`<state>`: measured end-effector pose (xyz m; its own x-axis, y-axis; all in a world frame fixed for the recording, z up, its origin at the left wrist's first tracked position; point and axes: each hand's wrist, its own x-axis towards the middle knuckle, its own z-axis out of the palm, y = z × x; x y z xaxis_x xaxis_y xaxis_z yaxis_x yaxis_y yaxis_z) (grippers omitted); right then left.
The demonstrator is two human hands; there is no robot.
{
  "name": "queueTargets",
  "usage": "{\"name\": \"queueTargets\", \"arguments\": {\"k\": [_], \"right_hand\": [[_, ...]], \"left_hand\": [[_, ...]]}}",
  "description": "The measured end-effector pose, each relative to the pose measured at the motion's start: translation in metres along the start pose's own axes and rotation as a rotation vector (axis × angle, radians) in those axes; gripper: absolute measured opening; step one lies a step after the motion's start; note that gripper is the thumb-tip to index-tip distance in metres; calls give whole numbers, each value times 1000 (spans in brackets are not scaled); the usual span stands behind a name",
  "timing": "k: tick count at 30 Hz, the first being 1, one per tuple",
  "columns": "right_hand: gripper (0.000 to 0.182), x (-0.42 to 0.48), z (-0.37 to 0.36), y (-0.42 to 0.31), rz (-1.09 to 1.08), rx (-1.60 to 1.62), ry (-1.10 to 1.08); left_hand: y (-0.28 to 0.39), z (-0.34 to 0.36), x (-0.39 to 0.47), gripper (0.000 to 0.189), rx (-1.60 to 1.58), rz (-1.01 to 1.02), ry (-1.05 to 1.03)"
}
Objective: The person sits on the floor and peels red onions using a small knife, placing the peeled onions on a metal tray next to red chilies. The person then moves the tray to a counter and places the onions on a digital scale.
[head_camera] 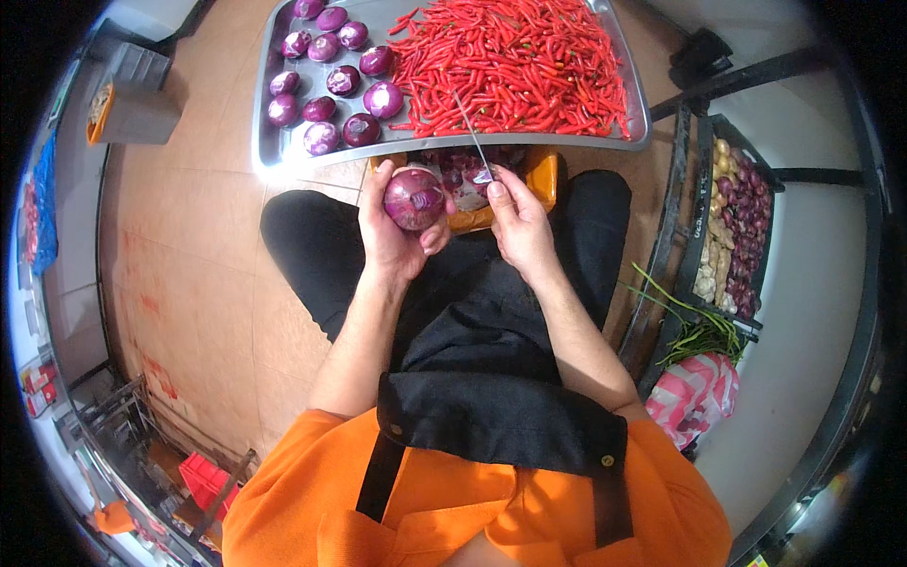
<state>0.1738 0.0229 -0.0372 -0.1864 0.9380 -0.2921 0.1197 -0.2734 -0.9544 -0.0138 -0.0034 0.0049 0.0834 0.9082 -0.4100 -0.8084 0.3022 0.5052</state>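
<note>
A whole red onion [414, 199] rests in my left hand [388, 230], its cut or scarred end facing up. My right hand [523, 225] grips a knife [471, 131], the thin blade pointing away from me over the tray's near edge. A pale purple scrap of onion [483, 176] sits by the blade near my right fingertips. Below my hands, between my knees, stands an orange-rimmed bin [542, 181] with onion skins [464, 170] inside. Just beyond is a metal tray [425, 144] with several peeled red onions [382, 99] on its left and a heap of red chillies [510, 67] on its right.
At right, a black crate [698, 234] of onions, ginger, garlic and potatoes sits on a rack, with green stalks [701, 340] and a striped plastic bag [698, 393] nearer me. A grey bin [138, 113] stands at far left. A red crate [205, 482] is at lower left.
</note>
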Motion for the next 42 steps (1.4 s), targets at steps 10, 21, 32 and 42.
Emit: {"name": "queueTargets", "arguments": {"k": [10, 21, 32, 42], "right_hand": [[58, 1, -11, -4, -258, -560, -130], [58, -20, -1, -60, -442, -393, -345], [44, -17, 9, -26, -147, 62, -256], [43, 5, -5, 12, -424, -443, -21]], "left_hand": [[7, -7, 2, 68, 157, -31, 127], [-5, -1, 9, 69, 545, 134, 327], [-11, -3, 10, 54, 590, 158, 296], [-1, -36, 10, 55, 230, 28, -21]]}}
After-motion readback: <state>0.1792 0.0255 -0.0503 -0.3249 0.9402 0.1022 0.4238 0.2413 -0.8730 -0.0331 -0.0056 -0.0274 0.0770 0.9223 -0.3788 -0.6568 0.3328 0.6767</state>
